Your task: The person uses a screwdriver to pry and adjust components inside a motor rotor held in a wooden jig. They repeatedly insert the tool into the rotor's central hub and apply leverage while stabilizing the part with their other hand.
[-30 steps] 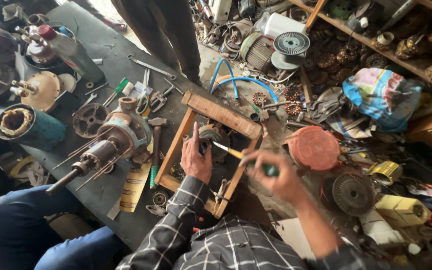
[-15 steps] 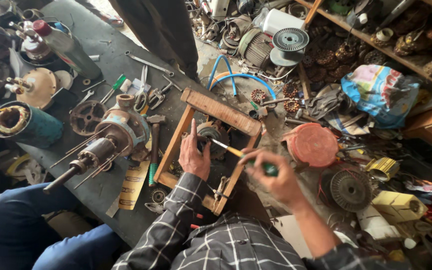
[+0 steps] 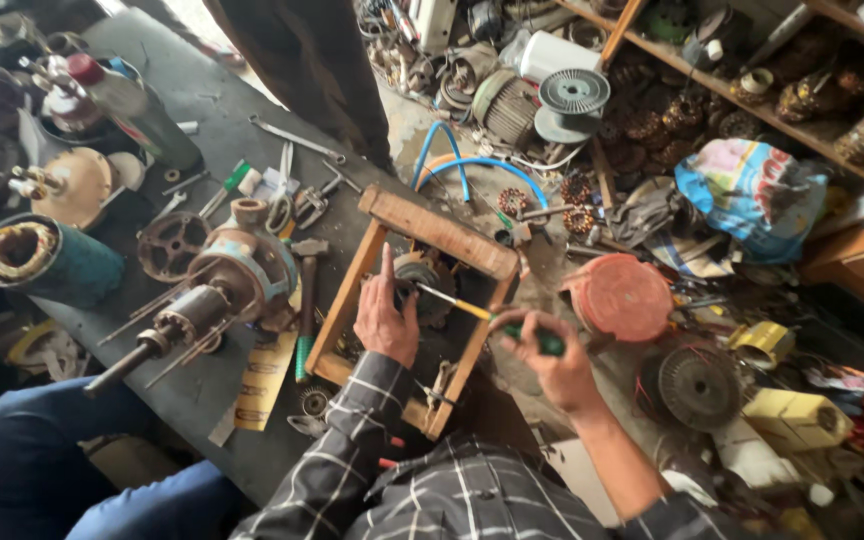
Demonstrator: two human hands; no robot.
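Head view: right hand [image 3: 550,358] grips green-handled screwdriver [image 3: 482,312]; left hand [image 3: 387,318] flat, steadying round metal part [image 3: 422,285] inside wooden frame [image 3: 439,232].

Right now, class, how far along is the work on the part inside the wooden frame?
Done: the round metal part sits inside the wooden frame at the bench edge. In hand: the left hand steadies it, one finger raised, while the right hand holds a screwdriver with its tip at the part. Left: the tool is at the part, and a motor rotor with loose tools lies alongside.

A green-handled screwdriver [image 3: 512,322] is noted against a tan wooden frame [image 3: 437,232]. Blue hose [image 3: 472,165], a salmon-red round cover [image 3: 620,297] and black-and-white checked sleeves [image 3: 352,460] are recorded.
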